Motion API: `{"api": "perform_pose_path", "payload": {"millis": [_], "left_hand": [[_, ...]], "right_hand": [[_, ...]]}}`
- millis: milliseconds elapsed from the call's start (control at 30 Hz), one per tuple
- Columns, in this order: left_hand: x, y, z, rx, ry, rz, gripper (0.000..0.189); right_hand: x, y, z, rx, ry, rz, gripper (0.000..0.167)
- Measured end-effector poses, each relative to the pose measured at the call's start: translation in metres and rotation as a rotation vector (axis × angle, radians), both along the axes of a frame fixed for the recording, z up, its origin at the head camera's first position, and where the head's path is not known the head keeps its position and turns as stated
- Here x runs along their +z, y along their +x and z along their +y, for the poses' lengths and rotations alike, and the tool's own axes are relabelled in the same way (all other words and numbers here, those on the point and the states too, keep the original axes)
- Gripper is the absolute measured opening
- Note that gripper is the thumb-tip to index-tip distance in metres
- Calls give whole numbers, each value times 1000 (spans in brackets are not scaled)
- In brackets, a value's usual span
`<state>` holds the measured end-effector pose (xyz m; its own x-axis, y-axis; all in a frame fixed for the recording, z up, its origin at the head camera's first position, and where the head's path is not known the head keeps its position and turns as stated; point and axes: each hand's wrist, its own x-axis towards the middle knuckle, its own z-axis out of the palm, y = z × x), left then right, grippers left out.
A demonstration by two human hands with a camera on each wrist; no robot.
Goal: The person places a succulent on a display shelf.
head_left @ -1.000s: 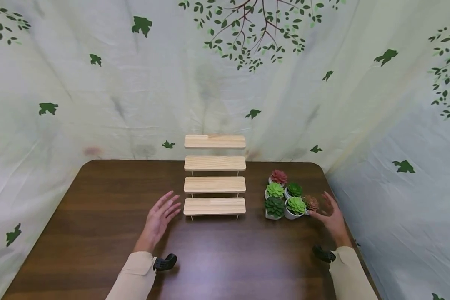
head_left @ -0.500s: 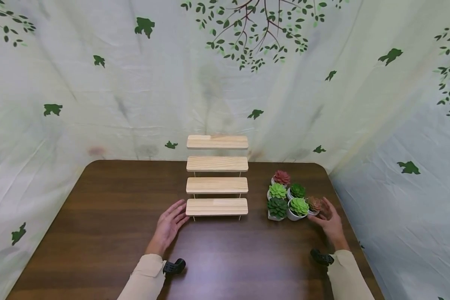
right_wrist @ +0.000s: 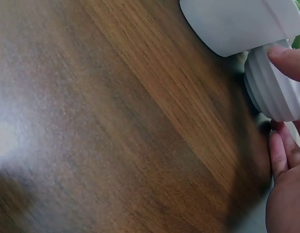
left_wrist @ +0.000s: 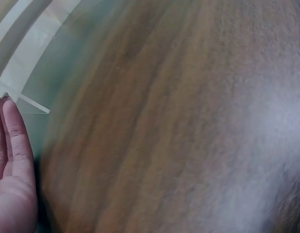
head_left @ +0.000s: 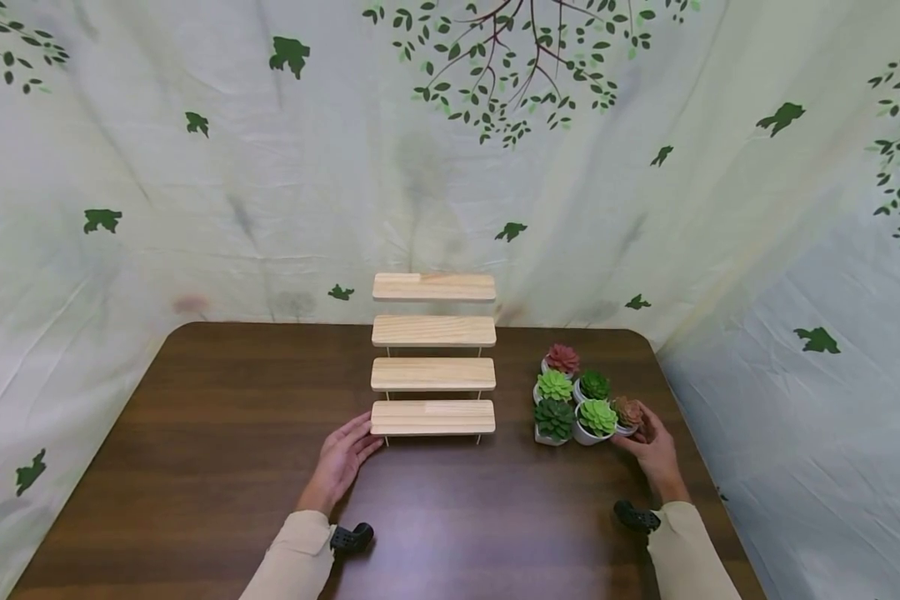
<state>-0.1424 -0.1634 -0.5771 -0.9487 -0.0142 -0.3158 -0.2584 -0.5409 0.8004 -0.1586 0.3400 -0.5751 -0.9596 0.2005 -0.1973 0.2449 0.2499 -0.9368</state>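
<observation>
Left hand [left_wrist: 14, 182] at lower left edge, fingers straight, tips close to a thin pale strip [left_wrist: 35, 103]; contact unclear. Pale slats [left_wrist: 36, 46] curve across upper left corner. Brown wood-grain tabletop [left_wrist: 154, 121] fills most of view, glare at right.

Dark brown table [head_left: 217, 400], grain running side to side, far corners rounded, glare [head_left: 450, 533] shining off its near middle. Up behind it hangs a pale cloth [head_left: 330, 183], creased, with a reddish smudge [head_left: 190, 304] low on the left, and there are green leaves [head_left: 289, 55] dotted across it! A branch [head_left: 537, 43] spreads down from the top; the right side looks bluer.
</observation>
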Motion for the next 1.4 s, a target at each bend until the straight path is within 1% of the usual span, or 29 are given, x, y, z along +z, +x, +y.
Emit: {"api": "perform_pose_path", "payload": {"millis": [167,300,433,567,767,900,1167,1400], "left_hand": [[-2,-1,1,16,-12,-15,16],[-3,-5,1,21,-8,-31,14],[-3,-6,0,16,-25,-42,19],[-3,-7,0,8,-42,-52,21],[-4,-8,1,21,-24,-56,14],[-4,-8,1,20,-33,-46,12],[-4,-8,3,17,-20,-36,14],[-5,-9,5,37,-19,-60,15]], "right_hand": [[0,-1,0,-9,46,-19,80],[-2,-3,-1,-24,50,4,77],[-3,-5,-1,-32,42,33,74],[-2,-7,-2,-47,36,36,72],[-3,-8,0,-37,36,27,71],[-4,-8,1,-34,43,23,70],[-5,-7,1,-63,56,37,68],[-5,-4,3,-90,49,22,70]]}}
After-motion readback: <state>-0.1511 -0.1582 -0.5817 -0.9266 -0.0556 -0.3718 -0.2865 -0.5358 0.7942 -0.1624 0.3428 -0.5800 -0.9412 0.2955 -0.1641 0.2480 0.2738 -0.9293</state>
